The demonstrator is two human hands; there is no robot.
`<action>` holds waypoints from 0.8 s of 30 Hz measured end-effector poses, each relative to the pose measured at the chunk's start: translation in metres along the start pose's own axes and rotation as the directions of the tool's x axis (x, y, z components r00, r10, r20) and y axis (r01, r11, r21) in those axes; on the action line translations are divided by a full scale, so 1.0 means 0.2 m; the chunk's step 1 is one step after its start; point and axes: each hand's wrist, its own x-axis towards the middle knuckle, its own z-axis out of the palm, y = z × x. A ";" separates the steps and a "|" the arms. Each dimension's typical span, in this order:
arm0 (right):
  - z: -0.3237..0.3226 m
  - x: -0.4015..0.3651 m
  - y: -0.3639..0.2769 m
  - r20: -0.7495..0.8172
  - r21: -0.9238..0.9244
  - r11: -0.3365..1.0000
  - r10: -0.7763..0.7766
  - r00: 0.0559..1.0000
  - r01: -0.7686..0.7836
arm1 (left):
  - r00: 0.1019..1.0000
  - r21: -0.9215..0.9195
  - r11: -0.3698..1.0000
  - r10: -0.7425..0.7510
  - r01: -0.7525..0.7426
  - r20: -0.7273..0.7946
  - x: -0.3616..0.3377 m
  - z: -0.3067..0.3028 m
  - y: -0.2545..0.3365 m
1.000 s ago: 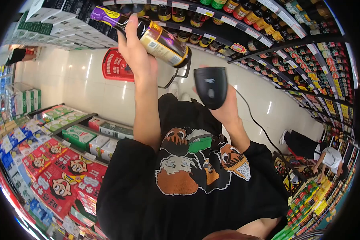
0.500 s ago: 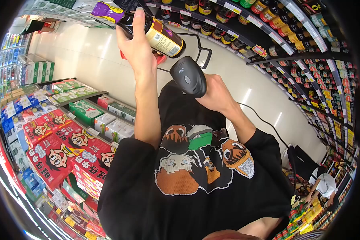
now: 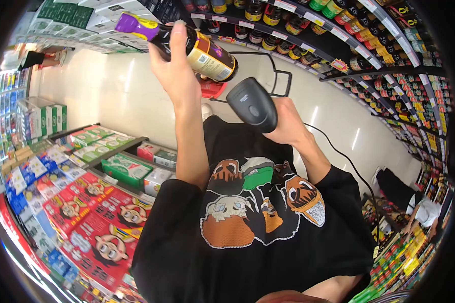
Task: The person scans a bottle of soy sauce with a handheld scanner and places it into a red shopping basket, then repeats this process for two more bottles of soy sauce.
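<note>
My left hand (image 3: 174, 76) is wrapped round the neck of a dark sauce bottle (image 3: 212, 59), which lies tilted with its base toward the right. A purple and yellow wrap (image 3: 136, 26) covers the cap end, and the cream label with a barcode faces up. My right hand (image 3: 288, 123) grips the handle of a black barcode scanner (image 3: 253, 105), its head pointing up and left near the bottle's base, apart from it. The fingers under the scanner are mostly hidden. A black cable (image 3: 338, 151) runs from behind my right wrist down the right side.
Shelves of bottles and jars (image 3: 298, 25) curve along the top and right. A red basket or cart part (image 3: 212, 90) with a black frame (image 3: 282, 83) stands on the floor beyond my hands. Red milk cartons (image 3: 101, 222) are stacked at left. Another person (image 3: 424, 212) is at lower right.
The scanner has shifted slightly right and down and turned a little. The bottle stays in my left hand, a bit lower. The surroundings have shifted as the view moved.
</note>
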 end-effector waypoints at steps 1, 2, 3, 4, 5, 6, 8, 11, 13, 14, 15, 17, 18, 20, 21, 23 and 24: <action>0.08 0.04 0.02 -0.017 0.052 0.998 0.040 0.999 -0.039 | 1.000 -0.052 0.998 -0.023 0.022 -0.019 0.07 -0.07 0.02; 0.17 0.03 -0.03 -0.168 -0.043 0.998 0.043 0.985 -0.051 | 0.998 -0.101 0.994 -0.054 0.050 -0.045 0.12 -0.14 0.05; 0.26 0.10 -0.05 -0.166 0.248 0.952 0.221 0.961 -0.177 | 0.993 -0.148 0.983 -0.112 0.105 -0.044 0.18 -0.21 0.08; 0.33 0.19 -0.06 -0.126 0.514 0.815 0.380 0.916 -0.268 | 0.986 -0.164 0.972 -0.165 0.167 0.028 0.26 -0.32 0.08; 0.38 0.26 -0.10 -0.103 0.570 0.766 0.426 0.899 -0.298 | 0.985 -0.119 0.978 -0.169 0.172 0.031 0.31 -0.38 0.10; 0.45 0.33 -0.10 -0.144 0.649 0.726 0.410 0.901 -0.227 | 0.983 -0.066 0.981 -0.179 0.181 0.031 0.34 -0.43 0.14; 0.56 0.43 -0.17 -0.131 0.821 0.527 0.546 0.828 -0.218 | 0.972 -0.067 0.970 -0.233 0.234 0.025 0.38 -0.51 0.21; 0.78 0.50 -0.17 -0.095 0.910 0.389 0.533 0.841 -0.144 | 0.959 -0.111 0.953 -0.278 0.282 0.056 0.45 -0.59 0.28; 0.82 0.54 -0.25 -0.018 0.909 0.378 0.456 0.890 -0.175 | 0.948 -0.153 0.936 -0.305 0.316 0.090 0.46 -0.62 0.32; 0.84 0.57 -0.28 -0.014 0.909 0.374 0.464 0.886 -0.181 | 0.945 -0.151 0.934 -0.314 0.324 0.087 0.47 -0.64 0.33; 0.86 0.60 -0.32 0.000 0.953 0.274 0.433 0.901 -0.132 | 0.949 -0.222 0.923 -0.299 0.314 0.101 0.48 -0.65 0.34; 0.88 0.66 -0.38 0.031 0.982 0.156 0.417 0.909 -0.105 | 0.956 -0.311 0.904 -0.271 0.293 0.114 0.51 -0.67 0.33; 0.89 0.69 -0.39 0.035 0.982 0.156 0.418 0.908 -0.110 | 0.956 -0.313 0.903 -0.273 0.294 0.109 0.51 -0.69 0.32; 0.89 0.73 -0.40 0.024 0.990 0.121 0.400 0.916 -0.079 | 0.960 -0.263 0.924 -0.254 0.276 0.115 0.52 -0.72 0.29; 0.90 0.74 -0.41 0.018 0.978 0.177 0.458 0.889 -0.111 | 0.955 -0.264 0.921 -0.252 0.286 0.154 0.52 -0.74 0.29; 0.91 0.75 -0.39 0.005 0.976 0.188 0.489 0.872 -0.111 | 0.940 -0.245 0.925 -0.229 0.291 0.253 0.56 -0.78 0.29; 0.89 0.75 -0.37 -0.005 0.975 0.194 0.521 0.853 -0.113 | 0.915 -0.221 0.929 -0.208 0.295 0.347 0.59 -0.80 0.29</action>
